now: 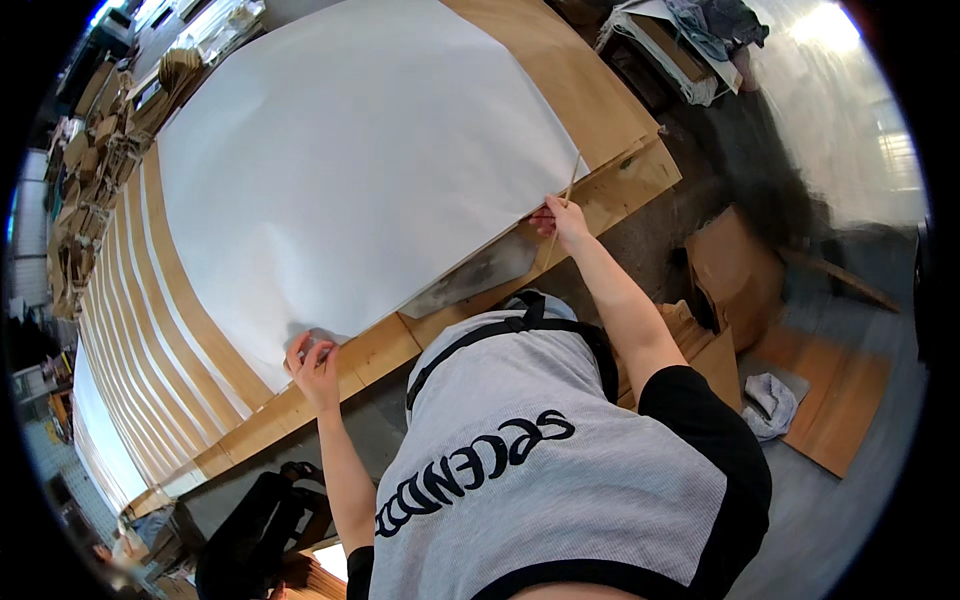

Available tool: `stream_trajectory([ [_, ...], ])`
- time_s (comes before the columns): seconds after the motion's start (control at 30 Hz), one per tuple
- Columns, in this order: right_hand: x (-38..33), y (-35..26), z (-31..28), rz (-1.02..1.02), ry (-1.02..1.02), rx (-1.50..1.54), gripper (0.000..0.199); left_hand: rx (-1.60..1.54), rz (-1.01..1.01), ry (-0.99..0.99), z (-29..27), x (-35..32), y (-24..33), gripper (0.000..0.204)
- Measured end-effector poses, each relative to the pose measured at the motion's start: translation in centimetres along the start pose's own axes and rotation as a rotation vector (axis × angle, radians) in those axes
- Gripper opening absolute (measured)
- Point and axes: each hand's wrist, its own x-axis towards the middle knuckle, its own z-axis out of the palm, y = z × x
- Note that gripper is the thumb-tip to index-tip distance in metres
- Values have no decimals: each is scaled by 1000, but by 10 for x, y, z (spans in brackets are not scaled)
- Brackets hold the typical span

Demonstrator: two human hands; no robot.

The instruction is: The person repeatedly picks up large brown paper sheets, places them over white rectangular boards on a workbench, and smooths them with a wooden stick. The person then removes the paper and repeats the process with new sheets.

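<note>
Partly my own torso is blocking near table edge [600, 205] at 6 o'clock; sheet's far end is running out of view at 12. Left hand [315, 365] is reaching forward at 8 o'clock, fingers curled, pinching near corner of white paper sheet [350, 170]. Right hand [562, 220] is stretching out at 2 o'clock, closed around thin wooden stick [570, 185], which is lying along sheet's right edge. Sheet is spreading from both hands toward 11, over tan boards [175, 330].
</note>
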Motion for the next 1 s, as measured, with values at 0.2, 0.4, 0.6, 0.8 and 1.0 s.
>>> stream_trajectory([
  [0.2, -1, -12, -12, 66, 108, -215, 28, 62, 49, -19, 4, 0, 2, 15],
  [0.4, 9, -30, -42, -378, 419, -786, 30, 108, 0, -19, 10, 3, 23, 14],
  [0.6, -21, -90, -3, -762, -2, -1059, 24, 108, -83, 34, 10, 9, 26, 14],
  [0.8, -47, -87, 88, -702, -732, -1166, 15, 258, -282, 266, 23, -10, 61, 14],
  [1.0, -86, -55, 159, -786, -1444, -1283, 13, 5, -606, 413, 98, -139, 135, 12],
])
